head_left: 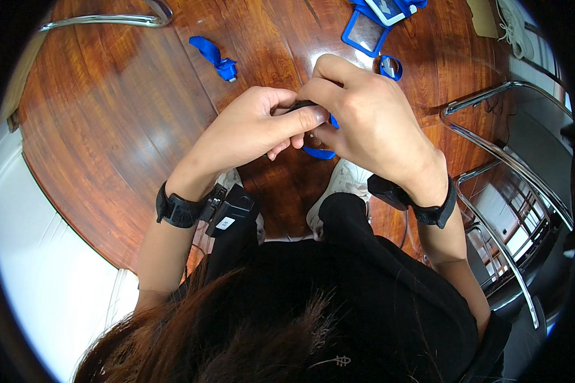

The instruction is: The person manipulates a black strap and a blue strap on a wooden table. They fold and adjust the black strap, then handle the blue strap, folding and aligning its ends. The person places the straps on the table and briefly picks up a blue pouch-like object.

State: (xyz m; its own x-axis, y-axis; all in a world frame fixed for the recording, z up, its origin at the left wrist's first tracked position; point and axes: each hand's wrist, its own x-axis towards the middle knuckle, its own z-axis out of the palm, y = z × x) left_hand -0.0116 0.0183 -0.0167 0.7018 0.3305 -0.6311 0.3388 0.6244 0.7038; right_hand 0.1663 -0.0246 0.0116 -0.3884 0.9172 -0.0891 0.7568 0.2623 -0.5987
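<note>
My left hand (252,131) and my right hand (364,118) meet in the middle of the view, fingers closed together on a small dark clip with a blue strap (319,152) looping out below them. The clip itself is mostly hidden by my fingers. Both wrists carry black bands with small black devices. On the wooden floor (121,121) beyond my hands lie a folded blue strap with a metal end (215,59), a small blue loop (391,66), and blue badge holders (370,29) at the top edge.
Chrome chair frames stand at the right (498,159) and the upper left (108,19). My white shoes (338,185) rest on the floor below my hands. A white floor area (38,255) borders the wood at the left.
</note>
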